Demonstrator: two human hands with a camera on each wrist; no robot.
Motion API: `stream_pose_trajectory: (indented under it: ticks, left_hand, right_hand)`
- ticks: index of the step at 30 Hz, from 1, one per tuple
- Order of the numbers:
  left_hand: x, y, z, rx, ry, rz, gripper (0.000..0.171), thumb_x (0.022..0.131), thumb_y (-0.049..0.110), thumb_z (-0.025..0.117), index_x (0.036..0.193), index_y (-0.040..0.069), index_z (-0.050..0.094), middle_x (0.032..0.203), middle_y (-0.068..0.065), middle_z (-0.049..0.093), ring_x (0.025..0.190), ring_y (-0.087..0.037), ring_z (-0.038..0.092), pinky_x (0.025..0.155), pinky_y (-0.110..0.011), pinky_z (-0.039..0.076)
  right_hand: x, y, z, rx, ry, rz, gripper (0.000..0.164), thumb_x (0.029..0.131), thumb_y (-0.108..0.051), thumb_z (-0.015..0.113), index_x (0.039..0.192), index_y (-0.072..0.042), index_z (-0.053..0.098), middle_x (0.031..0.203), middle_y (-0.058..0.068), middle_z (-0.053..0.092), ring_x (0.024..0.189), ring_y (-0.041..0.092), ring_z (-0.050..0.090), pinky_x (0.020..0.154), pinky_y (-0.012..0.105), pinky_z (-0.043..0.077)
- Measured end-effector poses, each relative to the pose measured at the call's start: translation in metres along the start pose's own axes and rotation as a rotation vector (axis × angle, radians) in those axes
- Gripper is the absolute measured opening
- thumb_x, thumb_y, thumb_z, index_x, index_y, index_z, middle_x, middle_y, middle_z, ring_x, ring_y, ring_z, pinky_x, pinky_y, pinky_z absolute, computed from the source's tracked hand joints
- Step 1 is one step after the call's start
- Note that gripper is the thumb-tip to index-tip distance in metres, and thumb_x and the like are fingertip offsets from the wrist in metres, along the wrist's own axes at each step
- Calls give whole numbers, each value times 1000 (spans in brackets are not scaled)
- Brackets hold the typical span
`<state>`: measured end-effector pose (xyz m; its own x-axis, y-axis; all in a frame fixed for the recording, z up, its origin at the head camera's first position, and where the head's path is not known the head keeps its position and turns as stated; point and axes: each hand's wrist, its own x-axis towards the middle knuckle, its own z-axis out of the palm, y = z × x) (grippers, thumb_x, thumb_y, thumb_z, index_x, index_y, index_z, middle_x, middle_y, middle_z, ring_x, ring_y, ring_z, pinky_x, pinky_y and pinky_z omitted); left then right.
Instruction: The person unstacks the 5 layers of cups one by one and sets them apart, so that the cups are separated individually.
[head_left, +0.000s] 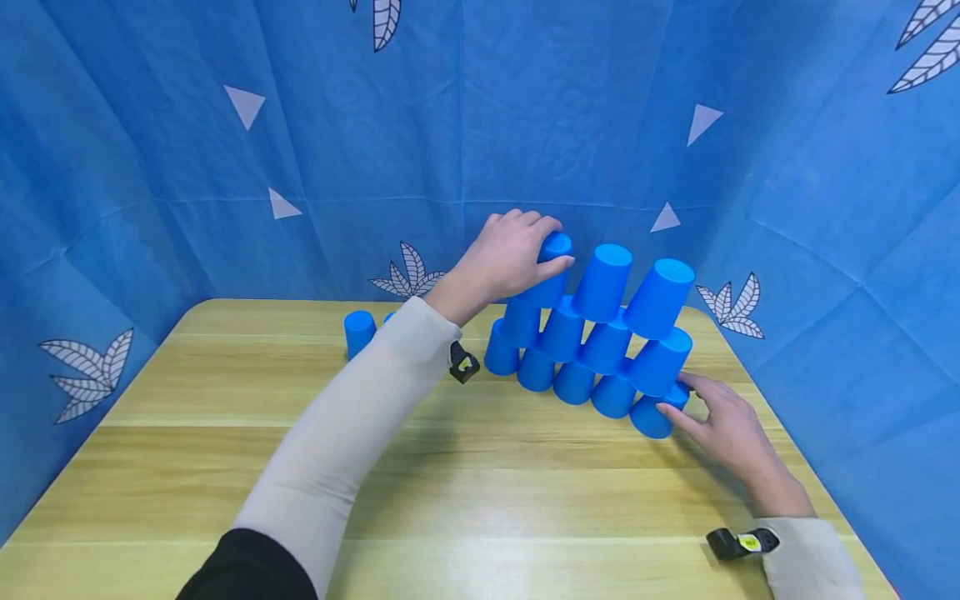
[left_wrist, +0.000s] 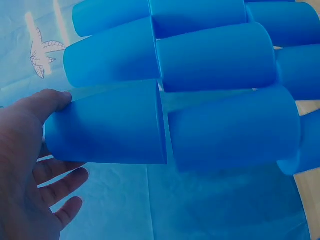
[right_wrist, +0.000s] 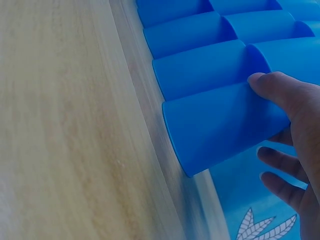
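Note:
Upside-down blue cups stand in a three-level stack on the right half of the table. My left hand [head_left: 513, 254] holds the leftmost cup [left_wrist: 110, 125] of the top level, thumb on one side and fingers on the other. That cup sits on the level below, beside two more top cups [head_left: 603, 283]. At the right end of the bottom level, my right hand [head_left: 727, 425] grips the end cup [right_wrist: 225, 130] between thumb and index finger. Its remaining fingers stand apart from the cup in the right wrist view. The middle-level cups [head_left: 561, 335] straddle the bottom ones.
Left of the stack, another blue cup [head_left: 360, 332] stands on the wooden table [head_left: 225, 400], with a bit of a further one showing behind my left sleeve [head_left: 360, 433]. A blue patterned curtain [head_left: 450, 125] hangs close behind the stack and along both sides.

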<state>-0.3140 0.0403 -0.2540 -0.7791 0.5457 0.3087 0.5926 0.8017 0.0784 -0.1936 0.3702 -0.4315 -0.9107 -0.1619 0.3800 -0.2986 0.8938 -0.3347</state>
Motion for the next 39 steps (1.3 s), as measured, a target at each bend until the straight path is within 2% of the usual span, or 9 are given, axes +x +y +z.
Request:
stream_pose_trajectory:
  ticks: [11,25,31,39]
  left_hand:
    - [-34,-25,-11,-6,122,12,51,96,49,53,135,16,57,130,-4,60,120,-26,53,96,-44,41]
    - [-85,-68,-16,-42,192,-56,49,95,44,59,128,8,59,123,-11,62,112,-30,54,94,-46,41]
    - [-104,-91,-15,-56,179,-130,51,95,44,58,129,6,58,127,-13,60,118,-33,51,98,-50,39]
    - [-128,-128,-12,-68,162,-247,52,96,40,58,131,4,55,127,-18,58,117,-37,48,97,-55,37]
  right_hand:
    - [0,-1,1,13,-9,7,59,90,-37,71,129,4,54,122,30,59,112,52,52,88,69,40]
    - [0,0,2,15,-8,8,60,90,-36,71,130,4,54,121,30,59,110,52,53,85,68,41]
    - [0,-1,1,18,-17,19,61,90,-37,71,131,4,53,121,31,58,110,52,53,84,68,42]
    - [1,-2,0,19,-40,48,64,91,-40,69,133,4,51,124,31,57,112,52,51,85,68,42]
